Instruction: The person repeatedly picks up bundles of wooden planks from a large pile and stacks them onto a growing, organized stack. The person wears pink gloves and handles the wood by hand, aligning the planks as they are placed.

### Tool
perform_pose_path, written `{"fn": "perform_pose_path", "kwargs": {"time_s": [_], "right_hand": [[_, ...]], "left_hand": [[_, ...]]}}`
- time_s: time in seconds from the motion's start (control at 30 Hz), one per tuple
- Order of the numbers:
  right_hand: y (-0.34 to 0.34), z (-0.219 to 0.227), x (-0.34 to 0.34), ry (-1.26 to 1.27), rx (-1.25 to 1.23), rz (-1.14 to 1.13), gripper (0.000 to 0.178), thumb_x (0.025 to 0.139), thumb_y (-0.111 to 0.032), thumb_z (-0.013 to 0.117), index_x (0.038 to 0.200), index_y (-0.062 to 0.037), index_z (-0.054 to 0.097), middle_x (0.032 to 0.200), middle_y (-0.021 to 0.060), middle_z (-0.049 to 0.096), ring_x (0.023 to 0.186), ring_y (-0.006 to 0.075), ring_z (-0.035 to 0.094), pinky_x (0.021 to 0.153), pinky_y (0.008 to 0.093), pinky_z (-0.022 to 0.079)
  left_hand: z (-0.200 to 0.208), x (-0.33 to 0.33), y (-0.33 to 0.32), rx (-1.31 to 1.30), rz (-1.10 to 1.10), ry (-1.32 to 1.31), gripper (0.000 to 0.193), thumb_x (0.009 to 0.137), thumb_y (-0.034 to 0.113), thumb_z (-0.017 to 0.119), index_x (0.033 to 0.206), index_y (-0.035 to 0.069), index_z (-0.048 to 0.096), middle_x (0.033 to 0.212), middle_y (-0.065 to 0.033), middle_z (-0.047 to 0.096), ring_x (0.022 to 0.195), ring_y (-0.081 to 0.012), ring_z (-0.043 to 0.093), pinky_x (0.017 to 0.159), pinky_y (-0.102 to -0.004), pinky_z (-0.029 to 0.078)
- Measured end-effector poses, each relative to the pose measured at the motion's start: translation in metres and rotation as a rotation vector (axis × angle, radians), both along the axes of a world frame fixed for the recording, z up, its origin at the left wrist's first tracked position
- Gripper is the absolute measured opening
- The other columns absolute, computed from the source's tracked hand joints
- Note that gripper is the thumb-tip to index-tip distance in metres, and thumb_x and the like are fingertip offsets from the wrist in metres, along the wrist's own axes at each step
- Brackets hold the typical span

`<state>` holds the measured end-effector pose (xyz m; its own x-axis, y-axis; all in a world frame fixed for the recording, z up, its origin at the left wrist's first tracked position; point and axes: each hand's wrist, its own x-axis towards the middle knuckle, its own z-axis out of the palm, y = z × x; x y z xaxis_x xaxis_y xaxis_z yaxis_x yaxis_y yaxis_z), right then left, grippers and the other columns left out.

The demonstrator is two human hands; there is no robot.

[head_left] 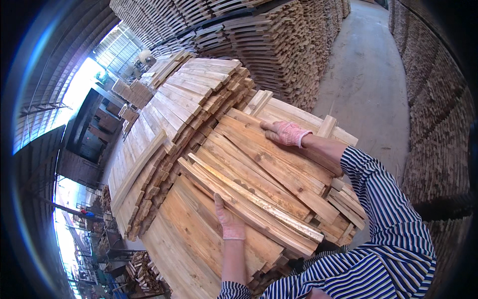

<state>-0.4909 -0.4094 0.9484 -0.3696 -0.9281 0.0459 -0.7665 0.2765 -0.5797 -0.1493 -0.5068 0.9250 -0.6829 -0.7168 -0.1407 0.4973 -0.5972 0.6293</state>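
Note:
My left hand (230, 223), in a pinkish work glove, rests against the near-left side of a few narrow planks (254, 202) laid on top of a wooden board stack. One finger points up along the plank edge; its other fingers are partly hidden. My right hand (289, 133), in a similar glove, lies with fingers stretched out on a wide board (279, 154) near the stack's far right side. Between the hands, loose boards lie side by side, some with rough, bark-like edges. Wider smooth boards (194, 219) lie to the left of my left hand.
Beyond the boards stands a tall layered pile of planks (184, 99) with a loose batten (139, 172) on it. Crosswise sticks (326, 126) lie by the right edge. High lumber stacks (294, 50) flank a concrete aisle (368, 84). Scrap wood (144, 271) lies at lower left.

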Motion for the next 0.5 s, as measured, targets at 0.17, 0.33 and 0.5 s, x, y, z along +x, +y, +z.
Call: {"fn": "perform_pose_path", "kwargs": {"time_s": [0.17, 0.33, 0.5], "right_hand": [[0.006, 0.022, 0.047, 0.293, -0.157, -0.11, 0.072, 0.096, -0.055, 0.053, 0.139, 0.002, 0.045, 0.11, 0.0309, 0.063, 0.108, 0.0443, 0.063, 0.092, 0.0495, 0.053], [0.038, 0.035, 0.13, 0.135, 0.057, -0.066, 0.072, 0.082, -0.049, 0.07, 0.137, -0.007, 0.051, 0.123, 0.0258, 0.057, 0.111, 0.0422, 0.06, 0.093, 0.0492, 0.052], [0.02, 0.07, 0.11, -0.191, -0.109, -0.061, 0.074, 0.081, -0.04, 0.069, 0.144, -0.0056, 0.052, 0.13, 0.0261, 0.059, 0.123, 0.0382, 0.058, 0.105, 0.0414, 0.048]], "left_hand": [[0.016, 0.004, 0.013, -0.038, -0.119, 0.097, 0.077, 0.09, 0.06, 0.066, 0.143, 0.006, 0.05, 0.132, -0.0165, 0.064, 0.115, -0.0361, 0.062, 0.103, -0.0579, 0.05], [0.005, 0.01, 0.009, 0.012, 0.076, 0.02, 0.086, 0.089, 0.064, 0.065, 0.149, 0.007, 0.044, 0.138, -0.0164, 0.059, 0.123, -0.0375, 0.058, 0.108, -0.0575, 0.047], [0.003, 0.01, -0.009, -0.053, -0.001, 0.044, 0.078, 0.093, 0.059, 0.064, 0.149, 0.007, 0.045, 0.143, -0.0148, 0.055, 0.13, -0.0331, 0.053, 0.115, -0.0466, 0.042]]}}
